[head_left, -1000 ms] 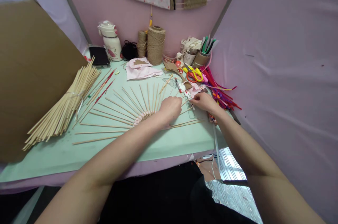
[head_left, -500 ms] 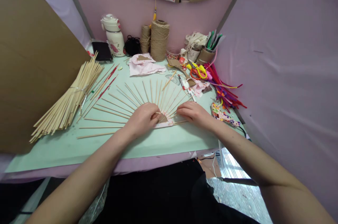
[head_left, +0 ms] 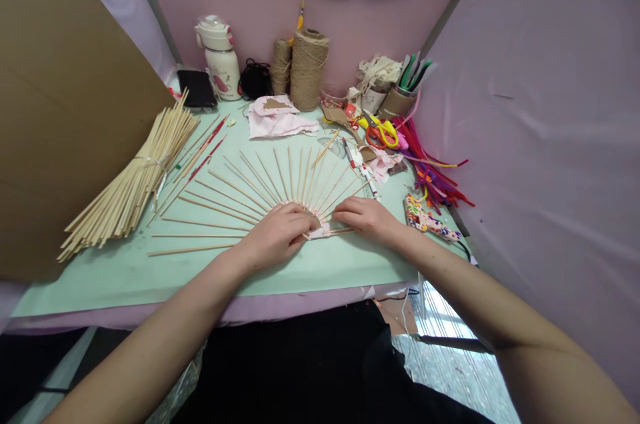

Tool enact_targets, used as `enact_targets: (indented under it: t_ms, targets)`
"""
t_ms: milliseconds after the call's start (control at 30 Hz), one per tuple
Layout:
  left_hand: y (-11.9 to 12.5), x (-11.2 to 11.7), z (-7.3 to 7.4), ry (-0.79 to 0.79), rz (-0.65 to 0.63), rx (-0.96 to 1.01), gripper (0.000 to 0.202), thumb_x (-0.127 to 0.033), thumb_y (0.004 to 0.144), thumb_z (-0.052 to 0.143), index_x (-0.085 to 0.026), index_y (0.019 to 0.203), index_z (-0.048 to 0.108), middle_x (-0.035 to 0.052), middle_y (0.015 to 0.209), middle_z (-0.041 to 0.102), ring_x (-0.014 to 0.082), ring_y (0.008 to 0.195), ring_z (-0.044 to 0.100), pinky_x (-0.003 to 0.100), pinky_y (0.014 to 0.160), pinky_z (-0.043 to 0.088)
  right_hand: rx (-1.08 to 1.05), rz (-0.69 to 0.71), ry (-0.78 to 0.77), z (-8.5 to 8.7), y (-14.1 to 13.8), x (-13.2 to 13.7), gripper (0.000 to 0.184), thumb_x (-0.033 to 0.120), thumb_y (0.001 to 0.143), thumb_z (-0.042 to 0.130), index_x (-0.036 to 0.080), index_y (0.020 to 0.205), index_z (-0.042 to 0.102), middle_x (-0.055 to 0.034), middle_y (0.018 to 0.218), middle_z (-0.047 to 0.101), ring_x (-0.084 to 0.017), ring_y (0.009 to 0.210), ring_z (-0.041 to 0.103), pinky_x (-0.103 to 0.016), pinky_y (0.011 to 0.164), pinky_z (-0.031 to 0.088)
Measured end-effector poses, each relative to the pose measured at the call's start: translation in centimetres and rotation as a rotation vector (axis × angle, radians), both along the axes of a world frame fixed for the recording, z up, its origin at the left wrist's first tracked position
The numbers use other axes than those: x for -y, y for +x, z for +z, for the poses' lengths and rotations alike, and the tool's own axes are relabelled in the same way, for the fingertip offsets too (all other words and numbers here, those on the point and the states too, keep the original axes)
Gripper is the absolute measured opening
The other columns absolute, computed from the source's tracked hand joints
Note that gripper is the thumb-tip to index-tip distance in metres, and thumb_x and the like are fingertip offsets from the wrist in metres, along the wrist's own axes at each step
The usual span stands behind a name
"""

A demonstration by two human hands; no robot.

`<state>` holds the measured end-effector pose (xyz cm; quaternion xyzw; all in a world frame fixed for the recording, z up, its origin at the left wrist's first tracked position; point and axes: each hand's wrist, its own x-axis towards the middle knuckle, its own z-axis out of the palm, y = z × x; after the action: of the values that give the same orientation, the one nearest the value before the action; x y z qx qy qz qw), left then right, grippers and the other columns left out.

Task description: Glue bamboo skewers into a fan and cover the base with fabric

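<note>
A fan of thin wooden sticks (head_left: 220, 212) lies on the table, spreading from a small half-round cardboard base with a pink-and-white fabric edge (head_left: 320, 231). My left hand (head_left: 283, 231) rests over the left part of this base, its fingers bent together and pressing on it; they cover much of the cardboard. At the right end of the fan, my right hand (head_left: 367, 216) has its fingers closed around the lower sticks beside the base. Its fingertips partly hide what they grip.
On the left lie a tied bundle of sticks (head_left: 133, 177) and a large cardboard sheet (head_left: 70, 91). Behind stand a white bottle (head_left: 223, 67) and twine spools (head_left: 309, 71). Scissors (head_left: 383, 131), pipe cleaners (head_left: 430, 171) and a floral-patterned glue gun (head_left: 427, 219) lie to the right.
My left hand has gone from a pinch at the base's middle to lying lower over its left part. My right hand stays at the right sticks. The view has shifted slightly.
</note>
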<state>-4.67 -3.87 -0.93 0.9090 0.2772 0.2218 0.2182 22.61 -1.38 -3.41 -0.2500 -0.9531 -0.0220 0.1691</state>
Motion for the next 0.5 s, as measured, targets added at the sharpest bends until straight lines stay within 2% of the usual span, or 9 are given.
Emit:
enact_targets:
  t_ms: [500]
  targets:
    - [0.05, -0.11, -0.44, 0.005, -0.014, -0.018, 0.036, -0.004, 0.084, 0.045, -0.022, 0.108, 0.065, 0.0041, 0.111, 0.070, 0.0185, 0.111, 0.059, 0.037, 0.100, 0.043, -0.005, 0.030, -0.005, -0.18, 0.11, -0.11, 0.026, 0.019, 0.098, 0.045, 0.021, 0.111, 0.067, -0.0078, 0.103, 0.071, -0.020, 0.090, 0.062, -0.031, 0.071, 0.048]
